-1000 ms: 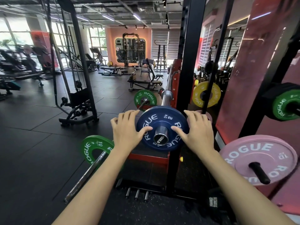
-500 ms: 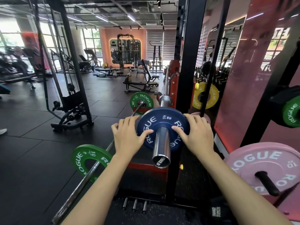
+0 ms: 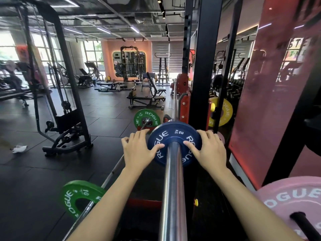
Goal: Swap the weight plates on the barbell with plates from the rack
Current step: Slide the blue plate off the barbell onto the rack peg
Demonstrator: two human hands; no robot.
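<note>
A small blue 2 kg plate [image 3: 173, 136] sits far along the chrome barbell sleeve [image 3: 173, 197], which runs from the bottom of the view up to it. My left hand [image 3: 139, 150] grips the plate's left edge, thumb on its face and fingers over the rim. My right hand [image 3: 210, 148] grips the right edge the same way. A pink 15 plate [image 3: 281, 204] hangs on a rack peg at the lower right. A yellow plate [image 3: 224, 110] hangs on the rack farther back.
A second barbell lies on the floor to the left with a green 10 plate at its near end [image 3: 78, 195] and another at its far end [image 3: 147, 119]. The black rack upright [image 3: 201, 66] stands just behind the blue plate. A cable machine [image 3: 66, 119] is at left.
Both hands have pushed the blue plate away from me along the sleeve, from its tip to deep inboard. Much more bare sleeve now shows in front of the plate.
</note>
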